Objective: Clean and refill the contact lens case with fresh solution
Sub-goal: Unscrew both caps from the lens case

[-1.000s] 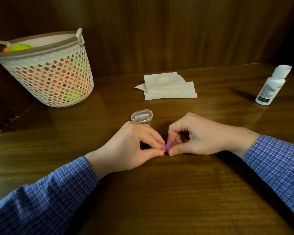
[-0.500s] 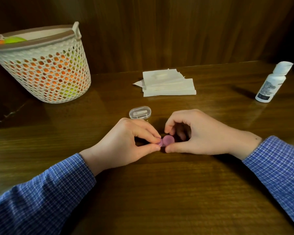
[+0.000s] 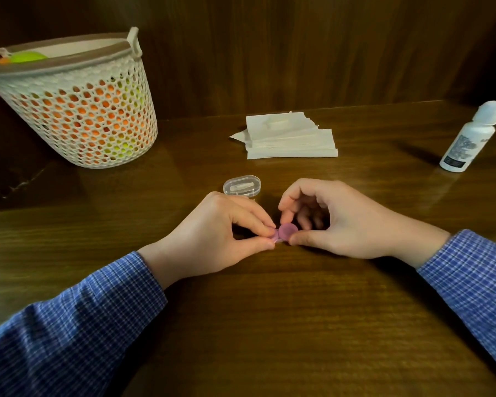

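Compared with half a second earlier, both grips are unchanged on the small round purple plastic contact lens case [image 3: 284, 232], low over the dark wooden bench [image 3: 269, 325]. Left hand [image 3: 224, 233] pinches its left end between thumb and forefinger. Right hand [image 3: 338, 222] pinches the round cap, fingers arched above.

dark print on the white bottle's label [image 3: 461, 147], too blurred to read

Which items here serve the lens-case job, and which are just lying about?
In use or needed:
purple lens case, pinched by left hand and right hand
solution bottle
tissue stack

Lying about:
white mesh basket
clear plastic container
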A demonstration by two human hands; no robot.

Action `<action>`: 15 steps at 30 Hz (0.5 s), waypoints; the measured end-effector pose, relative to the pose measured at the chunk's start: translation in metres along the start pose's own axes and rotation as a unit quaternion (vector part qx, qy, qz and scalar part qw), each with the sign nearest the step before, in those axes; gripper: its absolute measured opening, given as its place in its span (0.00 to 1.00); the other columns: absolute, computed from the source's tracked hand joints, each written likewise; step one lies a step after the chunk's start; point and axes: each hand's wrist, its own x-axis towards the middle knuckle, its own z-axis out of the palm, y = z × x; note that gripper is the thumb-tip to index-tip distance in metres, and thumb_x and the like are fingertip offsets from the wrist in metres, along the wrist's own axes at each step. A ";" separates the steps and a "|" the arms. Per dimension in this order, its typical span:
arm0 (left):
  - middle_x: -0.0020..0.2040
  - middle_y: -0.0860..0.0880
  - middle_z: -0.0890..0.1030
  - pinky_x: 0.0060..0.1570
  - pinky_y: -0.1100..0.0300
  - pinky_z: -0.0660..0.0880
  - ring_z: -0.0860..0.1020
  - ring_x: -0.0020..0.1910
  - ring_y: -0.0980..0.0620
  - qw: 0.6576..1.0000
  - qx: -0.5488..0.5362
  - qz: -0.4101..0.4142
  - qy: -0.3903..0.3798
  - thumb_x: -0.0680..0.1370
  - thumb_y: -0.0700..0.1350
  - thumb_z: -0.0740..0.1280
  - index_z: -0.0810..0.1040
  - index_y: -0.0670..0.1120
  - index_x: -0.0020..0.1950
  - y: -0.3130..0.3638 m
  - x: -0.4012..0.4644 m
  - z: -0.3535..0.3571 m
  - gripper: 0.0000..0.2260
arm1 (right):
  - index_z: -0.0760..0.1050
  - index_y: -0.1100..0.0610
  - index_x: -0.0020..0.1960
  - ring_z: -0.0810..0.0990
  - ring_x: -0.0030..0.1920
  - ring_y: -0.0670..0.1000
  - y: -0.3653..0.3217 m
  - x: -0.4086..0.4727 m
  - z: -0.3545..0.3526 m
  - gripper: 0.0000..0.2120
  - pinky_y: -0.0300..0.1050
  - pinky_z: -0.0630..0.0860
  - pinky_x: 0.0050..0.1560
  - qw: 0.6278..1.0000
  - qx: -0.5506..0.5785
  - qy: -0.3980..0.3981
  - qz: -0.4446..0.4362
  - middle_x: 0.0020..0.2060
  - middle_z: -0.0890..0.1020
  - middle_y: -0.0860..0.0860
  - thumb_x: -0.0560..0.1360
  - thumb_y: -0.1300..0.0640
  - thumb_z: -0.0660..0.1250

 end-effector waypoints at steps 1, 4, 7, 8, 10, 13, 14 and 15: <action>0.52 0.55 0.87 0.53 0.66 0.81 0.84 0.52 0.60 1.000 -0.001 -0.002 0.000 0.76 0.44 0.77 0.89 0.47 0.54 0.000 0.000 0.000 0.08 | 0.76 0.44 0.59 0.83 0.42 0.46 0.000 0.000 0.000 0.20 0.42 0.82 0.43 1.000 0.001 -0.001 0.003 0.48 0.85 0.41 0.72 0.56 0.80; 0.52 0.56 0.87 0.53 0.66 0.81 0.84 0.52 0.60 1.000 0.002 -0.002 0.000 0.76 0.44 0.77 0.89 0.48 0.54 0.000 0.000 0.000 0.08 | 0.76 0.44 0.60 0.83 0.42 0.45 0.000 -0.001 0.002 0.22 0.42 0.82 0.43 1.000 0.004 0.014 0.008 0.48 0.85 0.40 0.71 0.53 0.80; 0.52 0.56 0.87 0.53 0.67 0.80 0.84 0.52 0.61 1.000 0.003 -0.001 -0.003 0.76 0.45 0.77 0.89 0.48 0.54 -0.001 0.001 0.000 0.08 | 0.77 0.42 0.58 0.82 0.43 0.42 -0.001 -0.001 0.006 0.22 0.33 0.78 0.39 0.999 -0.024 0.037 0.011 0.48 0.83 0.36 0.68 0.47 0.82; 0.52 0.56 0.87 0.53 0.67 0.80 0.84 0.53 0.61 1.000 0.001 -0.002 -0.004 0.76 0.45 0.77 0.89 0.48 0.54 -0.001 0.001 0.000 0.08 | 0.77 0.42 0.58 0.82 0.43 0.41 0.000 0.000 0.008 0.22 0.31 0.77 0.39 0.999 -0.023 0.041 0.016 0.48 0.83 0.36 0.68 0.47 0.82; 0.52 0.56 0.87 0.53 0.68 0.80 0.84 0.53 0.61 1.000 -0.003 -0.002 -0.006 0.76 0.45 0.76 0.89 0.48 0.55 -0.002 0.001 0.000 0.08 | 0.77 0.42 0.56 0.83 0.43 0.40 0.000 0.002 0.009 0.21 0.31 0.77 0.40 0.999 -0.009 0.047 0.023 0.46 0.84 0.36 0.68 0.50 0.82; 0.52 0.56 0.87 0.53 0.67 0.80 0.84 0.53 0.61 1.000 -0.003 0.000 -0.008 0.76 0.44 0.77 0.89 0.48 0.54 -0.003 0.002 -0.001 0.08 | 0.77 0.43 0.57 0.85 0.44 0.43 0.000 0.002 0.006 0.21 0.37 0.81 0.46 0.999 0.000 0.035 0.017 0.46 0.86 0.40 0.69 0.54 0.82; 0.52 0.56 0.87 0.53 0.66 0.81 0.84 0.53 0.61 1.000 -0.002 0.002 -0.007 0.76 0.44 0.77 0.89 0.48 0.54 -0.003 0.002 -0.001 0.08 | 0.77 0.44 0.58 0.85 0.45 0.44 -0.001 0.002 0.005 0.21 0.39 0.82 0.48 1.000 0.002 0.027 0.013 0.46 0.86 0.40 0.70 0.56 0.81; 0.52 0.56 0.87 0.53 0.66 0.81 0.84 0.53 0.61 1.000 0.000 0.003 -0.005 0.76 0.44 0.77 0.89 0.48 0.54 -0.004 0.002 -0.001 0.07 | 0.76 0.46 0.59 0.85 0.46 0.45 -0.001 0.002 0.003 0.21 0.40 0.82 0.50 1.000 0.005 0.018 0.010 0.47 0.86 0.41 0.71 0.57 0.81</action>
